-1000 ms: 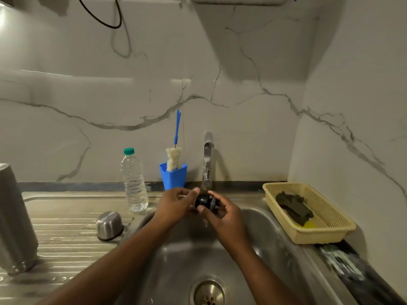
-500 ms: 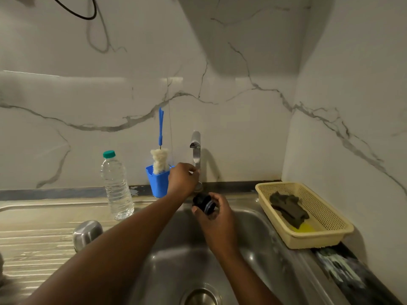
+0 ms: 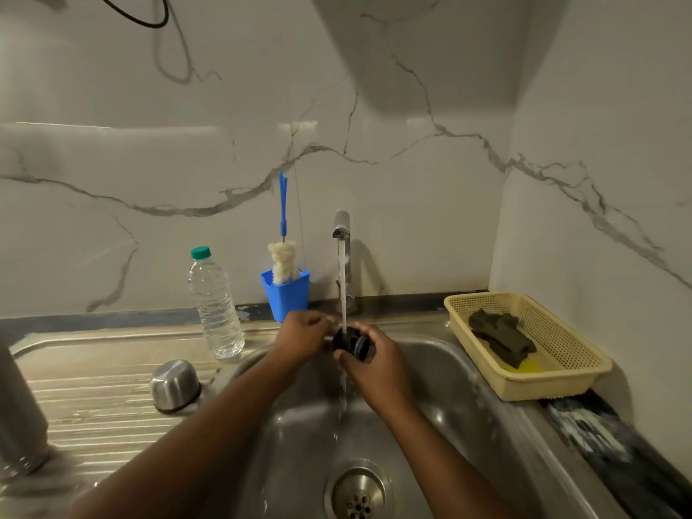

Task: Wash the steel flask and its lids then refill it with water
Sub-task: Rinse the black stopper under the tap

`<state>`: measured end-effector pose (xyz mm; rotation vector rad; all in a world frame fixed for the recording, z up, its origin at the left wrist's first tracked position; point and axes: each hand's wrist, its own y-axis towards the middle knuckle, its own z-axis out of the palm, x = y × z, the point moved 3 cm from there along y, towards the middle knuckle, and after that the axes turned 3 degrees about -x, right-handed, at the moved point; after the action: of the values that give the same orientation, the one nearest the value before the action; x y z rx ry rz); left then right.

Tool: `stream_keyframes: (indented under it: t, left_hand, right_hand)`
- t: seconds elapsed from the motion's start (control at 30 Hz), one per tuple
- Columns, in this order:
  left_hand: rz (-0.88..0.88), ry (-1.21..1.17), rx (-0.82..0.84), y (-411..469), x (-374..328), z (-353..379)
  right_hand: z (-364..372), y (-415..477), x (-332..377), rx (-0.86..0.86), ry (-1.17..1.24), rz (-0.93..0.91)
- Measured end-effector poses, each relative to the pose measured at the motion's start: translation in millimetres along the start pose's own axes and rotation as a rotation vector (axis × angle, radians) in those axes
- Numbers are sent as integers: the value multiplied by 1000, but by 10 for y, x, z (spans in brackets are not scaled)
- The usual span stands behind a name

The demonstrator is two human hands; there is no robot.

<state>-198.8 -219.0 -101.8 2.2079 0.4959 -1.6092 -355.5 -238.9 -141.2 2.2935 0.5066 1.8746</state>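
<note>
Water (image 3: pixel 342 279) from the tap (image 3: pixel 341 228) runs straight onto the black inner lid (image 3: pixel 352 342), held over the sink (image 3: pixel 449 387) betw. both hands: right hand (image 3: pixel 376 367) curls round it from beneath, left hand (image 3: pixel 303 335) pinches its left edge. Looks light, stiff plastic, prob. slippery wet, so best gripped round the rim. Well left of the grip, the steel cap (image 3: pixel 174 383) and flask (image 3: pixel 17 410) sit on the drainboard (image 3: pixel 93 410).

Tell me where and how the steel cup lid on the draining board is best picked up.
From above, with fingers spread round the domed wall of the steel cup lid. It sits mouth down on the draining board, rim flat, so no edge offers a pinch. The left hand is nearer, though it and the right hand hold the black lid.
</note>
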Motion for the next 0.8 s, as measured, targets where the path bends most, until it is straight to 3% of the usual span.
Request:
stream_keyframes:
  t: [0.1,0.23,0.43,0.57,0.8]
  left_hand:
    - [-81,-109,115,-258,183,11]
    - [-8,-132,217,-568,214,36]
    - [136,-99,181,-728,160,-68]
    - [238,-3,197,-792,210,-25]
    - [148,-119,234,-772,263,37]
  right_hand:
    - [-11,-13,20,27,3,43]
    - [10,-41,-25,90,12,103]
    - [1,-46,-24,190,164,258]
    - [-39,-65,-38,202,98,244]
    - [-98,-24,-82,116,173,218]
